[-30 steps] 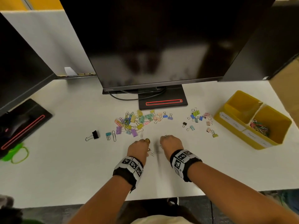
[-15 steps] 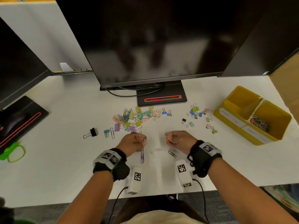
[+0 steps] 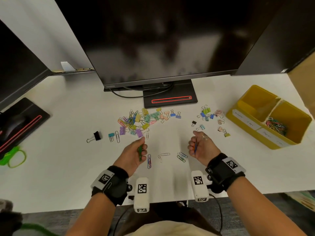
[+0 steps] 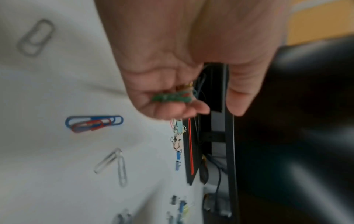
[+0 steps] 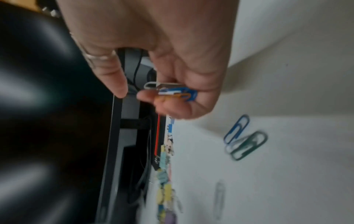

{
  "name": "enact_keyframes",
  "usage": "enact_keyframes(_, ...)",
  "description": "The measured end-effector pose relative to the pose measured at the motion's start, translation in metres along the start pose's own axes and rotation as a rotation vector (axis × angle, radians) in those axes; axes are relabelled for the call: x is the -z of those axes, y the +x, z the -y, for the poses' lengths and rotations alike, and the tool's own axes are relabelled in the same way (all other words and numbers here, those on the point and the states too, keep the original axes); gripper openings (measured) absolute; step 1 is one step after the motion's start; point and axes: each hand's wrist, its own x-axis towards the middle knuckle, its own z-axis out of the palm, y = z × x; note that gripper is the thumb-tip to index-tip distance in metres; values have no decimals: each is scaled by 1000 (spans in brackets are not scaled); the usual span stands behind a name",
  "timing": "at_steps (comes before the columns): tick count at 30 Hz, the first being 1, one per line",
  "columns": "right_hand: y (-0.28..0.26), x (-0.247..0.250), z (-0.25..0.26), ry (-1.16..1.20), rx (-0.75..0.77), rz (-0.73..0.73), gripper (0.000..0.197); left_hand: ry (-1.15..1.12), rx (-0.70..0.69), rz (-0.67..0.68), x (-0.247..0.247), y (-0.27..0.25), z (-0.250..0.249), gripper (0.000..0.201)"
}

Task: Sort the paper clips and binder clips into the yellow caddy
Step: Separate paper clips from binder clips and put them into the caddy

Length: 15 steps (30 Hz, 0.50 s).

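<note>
We're working at the desk, monitor overhanging the far half. Caddy is sitting at the right edge, paper clips lying in its near bin. Main pile is lying just before the monitor base, a smaller scatter nearer the caddy. Left hand is curling round green clips; right hand is curling round blue and orange clips. Loose clips are lying between them, with bare desk from there to the caddy.
</note>
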Motion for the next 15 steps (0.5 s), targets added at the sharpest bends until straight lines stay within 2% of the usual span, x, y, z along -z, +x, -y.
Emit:
enact_keyframes(2,1,0,-4,-332,78,-141,22,569,-79,-200,-4,-1,3,31)
enact_keyframes(4,2,2,-12,-804,198,-197,34,1150,-138,-340,-5,0,12,32)
enact_keyframes(5,1,1,-16,-1041,236,-207,39,1319,-137,-358,-4,0,19,41)
enact_keyframes(6,-3,-2,-20,-1249,260,-235,38,1401,-135,-356,-5,-1,25,49)
enact_keyframes(8,-7,-8,-27,-1477,281,-261,36,1447,-155,-372,-8,2,35,53)
enact_keyframes(10,-7,-12,-32,-1567,296,-254,30,1507,-132,-389,-12,10,37,48)
enact_keyframes(12,-6,-14,-35,-1572,284,-228,20,1578,-47,-369,-16,17,36,44)
enact_keyframes(15,-5,-13,-44,-1656,313,-150,22,1627,22,-309,-19,21,36,40)
